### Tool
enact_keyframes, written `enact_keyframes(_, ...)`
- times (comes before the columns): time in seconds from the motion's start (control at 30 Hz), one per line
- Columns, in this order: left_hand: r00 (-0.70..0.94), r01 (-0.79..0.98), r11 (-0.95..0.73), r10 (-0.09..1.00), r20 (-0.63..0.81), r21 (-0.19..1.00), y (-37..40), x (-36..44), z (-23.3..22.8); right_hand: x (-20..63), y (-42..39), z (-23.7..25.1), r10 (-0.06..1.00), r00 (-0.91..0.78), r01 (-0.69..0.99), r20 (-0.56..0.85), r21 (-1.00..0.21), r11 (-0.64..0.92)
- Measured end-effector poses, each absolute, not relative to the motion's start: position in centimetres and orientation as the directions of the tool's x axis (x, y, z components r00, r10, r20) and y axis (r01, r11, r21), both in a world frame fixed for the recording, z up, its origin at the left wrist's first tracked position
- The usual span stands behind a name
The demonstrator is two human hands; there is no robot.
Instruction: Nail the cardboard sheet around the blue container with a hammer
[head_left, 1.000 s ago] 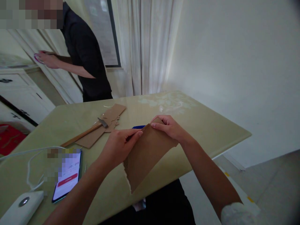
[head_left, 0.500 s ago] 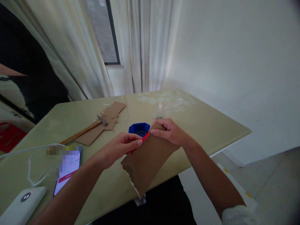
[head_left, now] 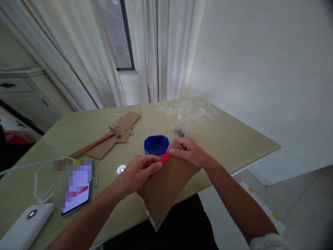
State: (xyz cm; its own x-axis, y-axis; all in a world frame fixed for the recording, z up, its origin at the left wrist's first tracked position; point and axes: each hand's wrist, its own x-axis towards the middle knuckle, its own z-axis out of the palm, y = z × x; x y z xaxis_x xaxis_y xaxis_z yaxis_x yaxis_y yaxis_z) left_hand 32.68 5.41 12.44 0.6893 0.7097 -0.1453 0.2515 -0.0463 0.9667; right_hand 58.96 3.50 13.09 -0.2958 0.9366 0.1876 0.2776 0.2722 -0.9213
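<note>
A torn-edged piece of brown cardboard [head_left: 166, 194] is held up at a tilt over the table's front edge. My left hand [head_left: 140, 172] pinches a flat red strip [head_left: 164, 158] against its upper edge, thumb on the near side. What kind of thing the strip is, I cannot make out. At the cardboard's top corner, my right hand [head_left: 188, 151] grips the sheet between thumb and fingers. Just beyond both hands stands a blue plastic basket [head_left: 156, 145] with holes in its base.
A hammer [head_left: 96, 143] lies across torn cardboard pieces [head_left: 104, 147]. Nearer on the left are a phone [head_left: 78, 187], a white power bank [head_left: 28, 225] with a cable, and a white round object [head_left: 121, 169]. A clear plastic bag [head_left: 188, 119] with small dark pieces lies behind my right hand.
Both hands and the cardboard have shifted slightly right and down in view. More of the red strip shows. The person in black at the left has mostly gone out of view.
</note>
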Motion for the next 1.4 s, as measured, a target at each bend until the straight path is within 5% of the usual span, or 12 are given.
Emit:
enact_keyframes(0.23,0.55,0.131,0.123,0.817,-0.175,0.984,6.3,31.6,11.9,59.9,3.8,12.1,0.999,-0.038,-0.015,0.009,-1.0,0.008)
enact_keyframes(0.43,0.474,0.028,0.289,0.839,-0.268,0.957,10.2,32.9,12.8,59.2,6.2,11.8,0.997,0.076,-0.1,0.012,-0.995,0.02)
enact_keyframes(0.7,0.341,-0.107,0.131,0.936,-0.088,0.986,12.6,32.4,11.5,60.1,8.5,9.6,0.954,0.279,-0.252,-0.111,-0.967,-0.039)
enact_keyframes(1.0,0.109,-0.049,0.271,0.958,-0.264,0.961,14.7,31.2,10.0,58.1,10.2,7.8,0.958,0.261,-0.372,-0.119,-0.928,-0.014)
enact_keyframes(1.27,0.137,-0.131,0.099,0.987,-0.08,0.986,15.0,30.7,8.0,59.0,10.9,7.1,0.945,0.292,-0.408,-0.149,-0.913,-0.018)
enact_keyframes(1.4,0.225,0.184,-0.205,0.961,0.162,0.961,14.4,30.9,6.6,61.4,10.5,7.2,0.933,0.296,-0.401,-0.203,-0.913,-0.071)
